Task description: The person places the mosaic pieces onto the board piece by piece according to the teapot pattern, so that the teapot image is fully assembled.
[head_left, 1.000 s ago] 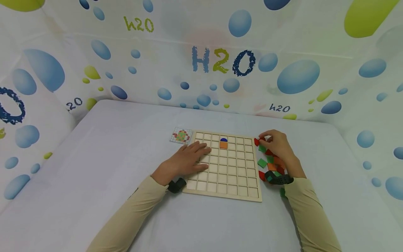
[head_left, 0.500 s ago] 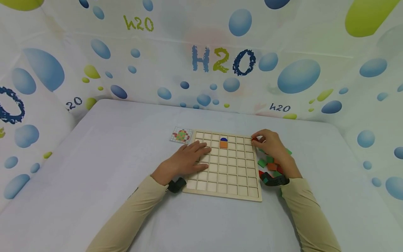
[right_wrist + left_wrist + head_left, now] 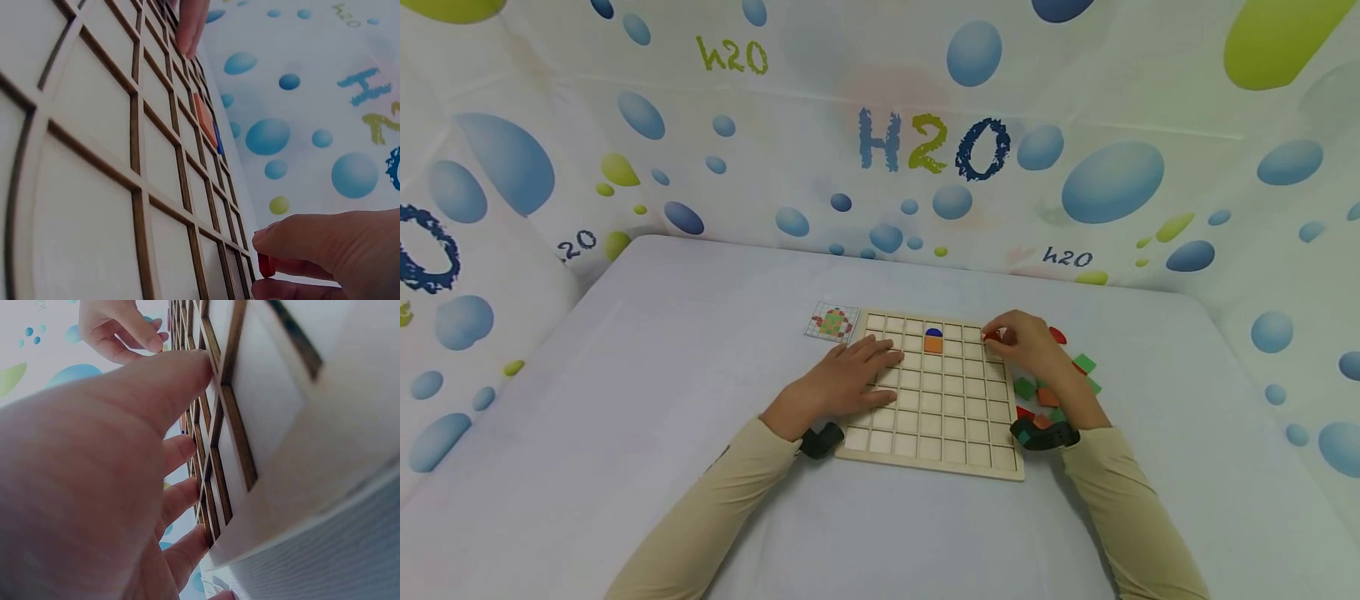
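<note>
A wooden grid board (image 3: 929, 450) lies on the table. Spread across its left edge, my left hand (image 3: 841, 382) rests with straight fingers; in the left wrist view its fingertips touch the grid. Over the board's far right corner, my right hand (image 3: 1033, 346) pinches a small red tile (image 3: 267, 265) between thumb and fingers. The fingers partly cover that tile, so its full outline is hidden. Near the far edge, a blue half-round tile (image 3: 933, 332) sits in one cell, and an orange square tile (image 3: 933, 345) fills the cell just below it.
Loose green, orange and red tiles (image 3: 1048, 397) lie right of the board, partly hidden under the right forearm. A red rounded tile (image 3: 1057, 335) is beyond the right hand. A printed pattern card (image 3: 832, 322) lies at the board's far left corner.
My right hand has moved left from the loose tiles to over the board's far right corner, carrying the red tile. My left hand has stayed in place.
</note>
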Tool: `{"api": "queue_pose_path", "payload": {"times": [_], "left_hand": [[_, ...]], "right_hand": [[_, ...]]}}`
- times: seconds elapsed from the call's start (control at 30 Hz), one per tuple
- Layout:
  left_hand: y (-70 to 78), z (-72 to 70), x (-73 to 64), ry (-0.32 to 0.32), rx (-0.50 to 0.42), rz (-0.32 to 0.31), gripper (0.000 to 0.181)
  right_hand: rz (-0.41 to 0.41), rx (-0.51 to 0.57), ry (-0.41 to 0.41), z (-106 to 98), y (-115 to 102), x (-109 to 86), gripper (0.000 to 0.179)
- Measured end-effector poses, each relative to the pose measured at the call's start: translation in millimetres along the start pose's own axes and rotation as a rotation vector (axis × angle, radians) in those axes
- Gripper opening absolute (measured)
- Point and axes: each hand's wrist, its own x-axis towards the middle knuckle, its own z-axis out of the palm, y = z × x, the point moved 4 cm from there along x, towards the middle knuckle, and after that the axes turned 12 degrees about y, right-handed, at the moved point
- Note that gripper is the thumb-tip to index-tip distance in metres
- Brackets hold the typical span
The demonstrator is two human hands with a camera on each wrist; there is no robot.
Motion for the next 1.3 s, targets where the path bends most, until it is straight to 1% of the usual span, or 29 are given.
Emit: {"api": "queue_pose_path", "payload": {"times": [0.23,0.33,0.57,0.7,0.9,1.13,1.3], "left_hand": [[-0.3,0.3,0.1,0.004,0.0,-0.008,0.059],[-0.2,0.5,0.0,0.004,-0.004,-0.008,0.059],[-0.4,1.6,-0.3,-0.001,-0.008,-0.011,0.059],[-0.2,2.0,-0.1,0.0,-0.006,-0.011,0.06],[-0.3,2.6,-0.5,-0.01,-0.01,-0.022,0.06],[0.2,2.1,-1.1,-0.007,-0.008,-0.021,0.06],[0.1,2.0,-1.2,-0.006,-0.005,-0.015,0.06]], "right_hand": [[-0.043,0.034,-0.038,8.4,-9.2,-0.5,0.017],[-0.072,0.051,-0.049,13.3,-12.8,-0.8,0.015],[-0.155,0.055,-0.05,24.3,-20.9,-1.2,0.01],[-0.193,0.075,-0.065,29.0,-22.8,-2.3,0.01],[-0.184,0.103,-0.067,29.6,-24.7,-4.7,0.011],[-0.169,0.084,-0.024,28.8,-23.5,-4.1,0.015],[-0.166,0.078,-0.016,30.6,-22.2,-3.7,0.012]]}}
